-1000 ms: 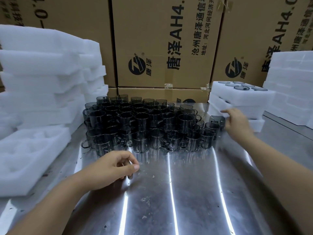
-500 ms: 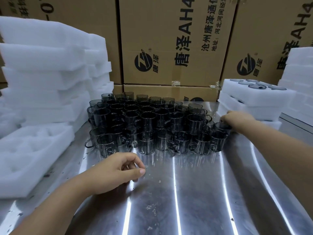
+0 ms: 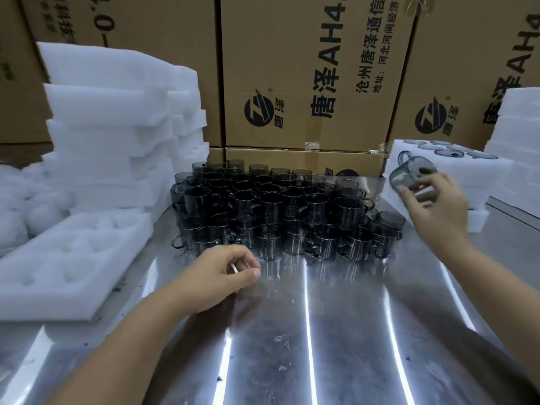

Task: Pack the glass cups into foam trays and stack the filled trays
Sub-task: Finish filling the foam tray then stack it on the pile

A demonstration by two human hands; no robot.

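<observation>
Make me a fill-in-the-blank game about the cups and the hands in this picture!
The right hand holds ____ cup in the air.
The left hand rests on a table of shiny ____.
The empty foam tray lies on the ____ side of the table.
The boxes behind the cups are made of ____.
Missing words: one, metal, left, cardboard.
</observation>
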